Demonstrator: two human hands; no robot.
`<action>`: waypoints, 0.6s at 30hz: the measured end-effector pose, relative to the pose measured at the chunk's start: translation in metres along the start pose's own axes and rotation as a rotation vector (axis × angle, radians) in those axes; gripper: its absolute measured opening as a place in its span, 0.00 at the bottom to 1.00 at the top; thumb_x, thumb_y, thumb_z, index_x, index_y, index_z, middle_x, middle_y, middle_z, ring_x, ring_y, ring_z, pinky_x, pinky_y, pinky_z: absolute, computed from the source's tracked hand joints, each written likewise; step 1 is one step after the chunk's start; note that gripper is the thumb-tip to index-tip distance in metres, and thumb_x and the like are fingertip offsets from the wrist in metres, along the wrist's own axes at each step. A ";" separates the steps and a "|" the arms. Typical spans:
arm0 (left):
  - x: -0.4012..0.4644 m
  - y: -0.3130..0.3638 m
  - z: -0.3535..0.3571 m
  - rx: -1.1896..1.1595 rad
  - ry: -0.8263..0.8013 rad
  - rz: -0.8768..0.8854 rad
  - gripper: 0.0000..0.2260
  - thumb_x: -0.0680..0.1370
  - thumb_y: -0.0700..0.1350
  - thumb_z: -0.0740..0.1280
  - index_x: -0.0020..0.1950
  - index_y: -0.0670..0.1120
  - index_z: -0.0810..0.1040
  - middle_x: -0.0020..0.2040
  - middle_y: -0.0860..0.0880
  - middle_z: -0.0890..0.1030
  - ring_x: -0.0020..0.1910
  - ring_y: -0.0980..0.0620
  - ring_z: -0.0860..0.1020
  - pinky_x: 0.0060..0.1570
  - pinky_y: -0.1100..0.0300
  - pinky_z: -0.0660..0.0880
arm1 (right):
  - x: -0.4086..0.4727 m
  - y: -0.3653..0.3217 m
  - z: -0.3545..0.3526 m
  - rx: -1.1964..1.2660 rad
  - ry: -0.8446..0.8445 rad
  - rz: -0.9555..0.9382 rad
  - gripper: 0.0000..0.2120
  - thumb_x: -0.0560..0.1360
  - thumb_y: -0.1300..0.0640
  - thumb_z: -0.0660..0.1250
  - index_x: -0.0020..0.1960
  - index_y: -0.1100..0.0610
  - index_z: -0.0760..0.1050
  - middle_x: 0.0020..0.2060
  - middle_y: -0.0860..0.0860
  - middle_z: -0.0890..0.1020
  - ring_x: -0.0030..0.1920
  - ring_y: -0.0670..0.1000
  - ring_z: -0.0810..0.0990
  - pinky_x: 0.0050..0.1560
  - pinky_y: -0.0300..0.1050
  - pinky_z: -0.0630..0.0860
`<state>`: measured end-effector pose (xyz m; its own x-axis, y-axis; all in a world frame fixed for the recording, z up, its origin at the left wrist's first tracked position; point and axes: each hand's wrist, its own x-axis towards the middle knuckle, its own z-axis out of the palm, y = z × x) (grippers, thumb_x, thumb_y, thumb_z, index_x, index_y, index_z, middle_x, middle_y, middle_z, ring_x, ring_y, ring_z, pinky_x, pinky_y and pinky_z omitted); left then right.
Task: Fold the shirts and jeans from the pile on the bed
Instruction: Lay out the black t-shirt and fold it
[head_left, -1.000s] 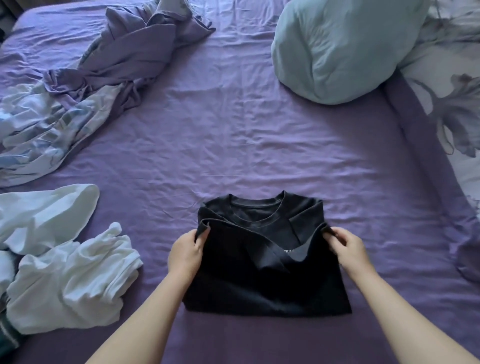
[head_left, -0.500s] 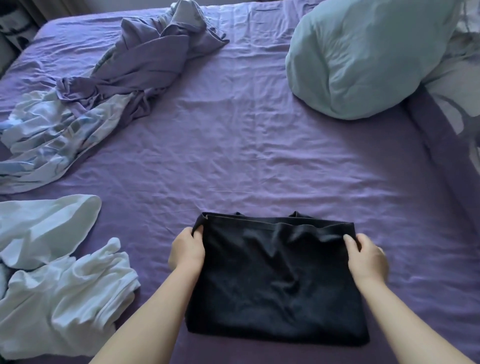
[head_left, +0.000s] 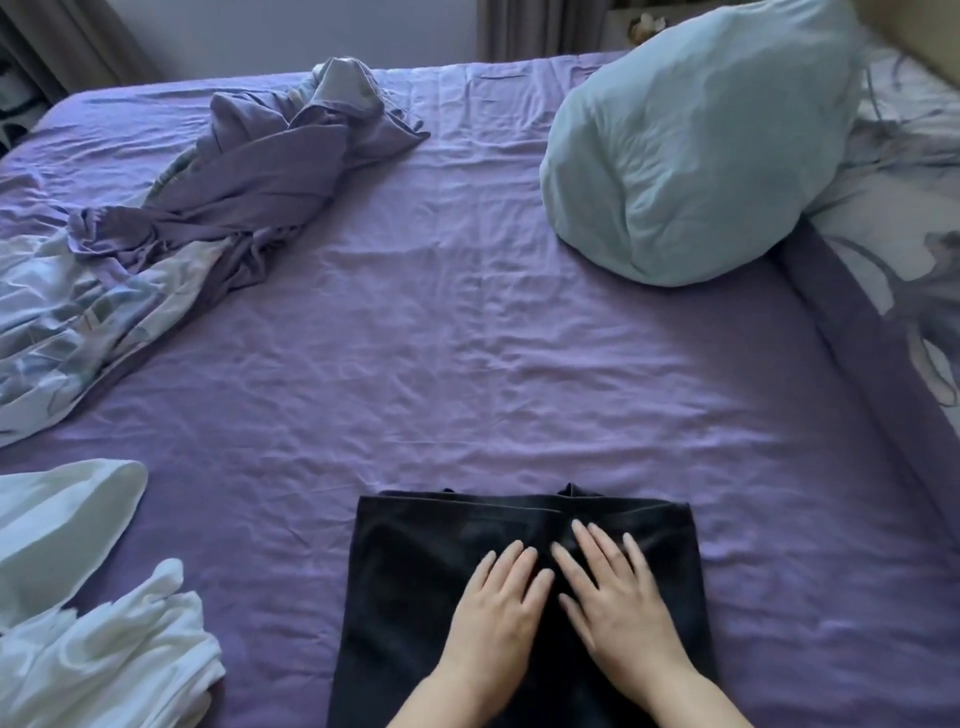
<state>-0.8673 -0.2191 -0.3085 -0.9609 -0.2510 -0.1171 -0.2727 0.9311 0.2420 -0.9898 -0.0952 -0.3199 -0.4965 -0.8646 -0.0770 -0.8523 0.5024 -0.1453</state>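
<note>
**Both hands flat on the black shirt**

My left hand (head_left: 501, 608) lies palm down on the black shirt (head_left: 410, 597), fingers straight and a little spread, holding nothing. My right hand (head_left: 615, 597) lies just beside it in the same way, flat, fingers straight and fanned toward the far edge of the cloth. The two hands sit close together, near the middle of the shirt and somewhat to its right.

The shirt is folded into a dark rectangle on the purple bed (head_left: 467, 338), at the near edge in front of me. Its far edge runs almost straight, and two small dark tips poke out beyond that edge.

At the far left, close to me, a heap of white clothes (head_left: 104, 649) lies crumpled on the sheet, well apart from the shirt. Beyond it, along the left side, a rumpled quilt (head_left: 218, 208) with a purple face and a pale patterned face stretches toward the far corner.

Across the bed to the right, a pale blue pillow (head_left: 691, 145) stands bunched up near the far edge. Behind and beside it, at the right, lies a white floral pillow (head_left: 893, 218) with a purple border.
</note>
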 end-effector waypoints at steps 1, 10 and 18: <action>0.004 0.002 0.007 0.027 -0.028 0.002 0.20 0.70 0.47 0.57 0.57 0.49 0.80 0.58 0.47 0.81 0.61 0.48 0.76 0.65 0.51 0.61 | 0.003 0.001 0.004 -0.015 -0.034 0.015 0.24 0.80 0.43 0.39 0.67 0.49 0.66 0.65 0.56 0.75 0.68 0.54 0.64 0.70 0.56 0.51; 0.031 -0.022 0.025 0.122 -0.122 -0.080 0.33 0.72 0.69 0.56 0.74 0.56 0.62 0.74 0.48 0.64 0.73 0.40 0.59 0.63 0.33 0.55 | 0.046 0.038 0.021 -0.095 -0.060 0.043 0.28 0.78 0.35 0.38 0.72 0.44 0.60 0.72 0.52 0.65 0.73 0.56 0.59 0.67 0.64 0.54; 0.020 0.049 -0.009 -0.029 -0.146 -0.077 0.24 0.68 0.55 0.66 0.64 0.53 0.76 0.69 0.43 0.72 0.71 0.42 0.68 0.64 0.40 0.69 | 0.047 0.066 -0.034 0.006 -0.145 0.033 0.22 0.78 0.51 0.58 0.71 0.50 0.65 0.66 0.49 0.73 0.64 0.54 0.72 0.62 0.50 0.68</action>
<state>-0.9001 -0.1813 -0.2905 -0.9204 -0.2784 -0.2746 -0.3487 0.9021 0.2542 -1.0753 -0.1023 -0.2995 -0.4952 -0.8396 -0.2233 -0.8346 0.5311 -0.1460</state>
